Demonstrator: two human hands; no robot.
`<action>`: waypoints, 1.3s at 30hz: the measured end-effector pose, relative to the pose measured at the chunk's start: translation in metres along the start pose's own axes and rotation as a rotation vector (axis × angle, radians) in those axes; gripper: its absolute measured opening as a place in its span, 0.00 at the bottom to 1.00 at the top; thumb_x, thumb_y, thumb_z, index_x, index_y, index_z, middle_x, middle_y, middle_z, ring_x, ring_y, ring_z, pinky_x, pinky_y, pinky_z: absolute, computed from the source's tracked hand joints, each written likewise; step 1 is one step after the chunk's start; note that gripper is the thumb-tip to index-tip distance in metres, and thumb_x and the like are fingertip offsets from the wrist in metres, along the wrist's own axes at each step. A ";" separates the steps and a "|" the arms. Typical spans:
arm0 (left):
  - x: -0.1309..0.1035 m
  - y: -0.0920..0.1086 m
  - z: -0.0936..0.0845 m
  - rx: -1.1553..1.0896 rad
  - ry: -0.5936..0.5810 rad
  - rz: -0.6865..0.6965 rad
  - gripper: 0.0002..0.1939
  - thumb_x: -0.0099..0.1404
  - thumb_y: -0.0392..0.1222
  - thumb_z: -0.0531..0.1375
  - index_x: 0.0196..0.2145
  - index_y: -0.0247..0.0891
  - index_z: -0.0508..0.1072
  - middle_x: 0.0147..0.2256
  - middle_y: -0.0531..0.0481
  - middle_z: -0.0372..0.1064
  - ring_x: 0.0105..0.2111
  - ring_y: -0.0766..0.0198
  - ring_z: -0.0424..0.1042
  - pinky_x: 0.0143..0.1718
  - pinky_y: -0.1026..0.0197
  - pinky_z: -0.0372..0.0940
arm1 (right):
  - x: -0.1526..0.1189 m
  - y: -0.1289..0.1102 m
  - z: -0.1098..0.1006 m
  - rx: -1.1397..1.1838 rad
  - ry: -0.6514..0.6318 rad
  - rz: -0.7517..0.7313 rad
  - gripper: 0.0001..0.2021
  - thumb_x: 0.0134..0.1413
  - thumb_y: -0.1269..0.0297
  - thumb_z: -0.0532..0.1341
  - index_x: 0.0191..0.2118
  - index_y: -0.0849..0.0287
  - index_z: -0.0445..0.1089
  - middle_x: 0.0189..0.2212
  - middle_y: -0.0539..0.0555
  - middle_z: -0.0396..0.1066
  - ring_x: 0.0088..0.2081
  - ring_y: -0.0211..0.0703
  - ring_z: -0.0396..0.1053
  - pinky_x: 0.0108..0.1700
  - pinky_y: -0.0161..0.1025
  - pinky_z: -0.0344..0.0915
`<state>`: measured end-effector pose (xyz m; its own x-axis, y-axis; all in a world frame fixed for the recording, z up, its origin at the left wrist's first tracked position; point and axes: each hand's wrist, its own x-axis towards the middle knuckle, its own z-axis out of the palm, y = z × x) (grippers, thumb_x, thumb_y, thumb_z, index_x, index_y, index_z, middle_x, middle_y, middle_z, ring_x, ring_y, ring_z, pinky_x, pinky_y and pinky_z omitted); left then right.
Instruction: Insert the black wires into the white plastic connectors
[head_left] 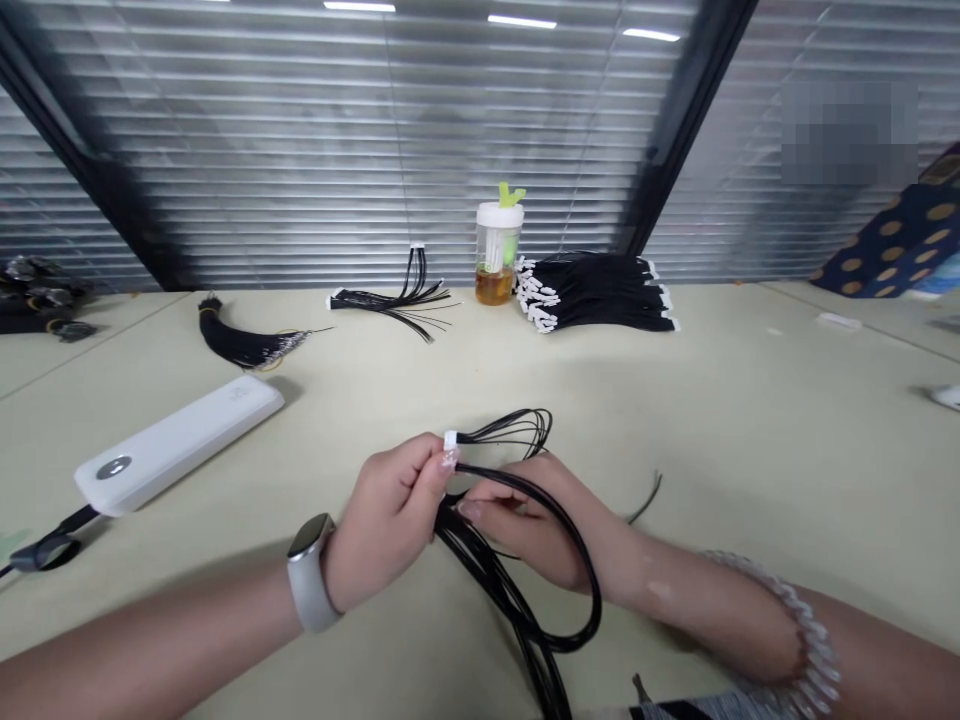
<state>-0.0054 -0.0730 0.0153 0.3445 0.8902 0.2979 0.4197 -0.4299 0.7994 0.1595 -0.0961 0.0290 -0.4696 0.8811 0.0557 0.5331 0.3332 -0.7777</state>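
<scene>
Between the thumb and fingers of my left hand (397, 510) is a small white connector (451, 440), gripped at its lower side. Thin black wires fan out from it to the right. My right hand (551, 520) is closed close beside the left, its thumb and finger pinching black wires (480, 560) just below the connector. A thicker black cable (592, 590) curves in a loop over the right hand. The rest of the bundle hangs down past the table's near edge. A loose wire end (649, 500) sticks out behind my right wrist. The exact wires inside the pinch are partly hidden by fingers.
A white device with a round button (180, 440) and strap lies at left. Farther back are a black wire bundle (247, 340), wires with white connectors (397, 300), a lidded cup (495, 255) and a stack of black harnesses (600, 292). Window blinds (337, 150) stand behind.
</scene>
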 end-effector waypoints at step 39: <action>0.016 -0.005 0.000 -0.237 0.094 -0.426 0.25 0.59 0.62 0.50 0.27 0.35 0.68 0.12 0.59 0.48 0.11 0.74 0.51 0.11 0.71 0.48 | -0.012 -0.004 -0.082 -0.434 0.775 -0.046 0.06 0.46 0.70 0.60 0.30 0.56 0.74 0.23 0.49 0.70 0.25 0.37 0.67 0.28 0.36 0.64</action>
<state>-0.0017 -0.0565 0.0159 0.1023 0.9938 -0.0438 0.3005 0.0111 0.9537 0.2205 -0.0800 0.0827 0.0271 0.7906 0.6117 0.8188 0.3335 -0.4673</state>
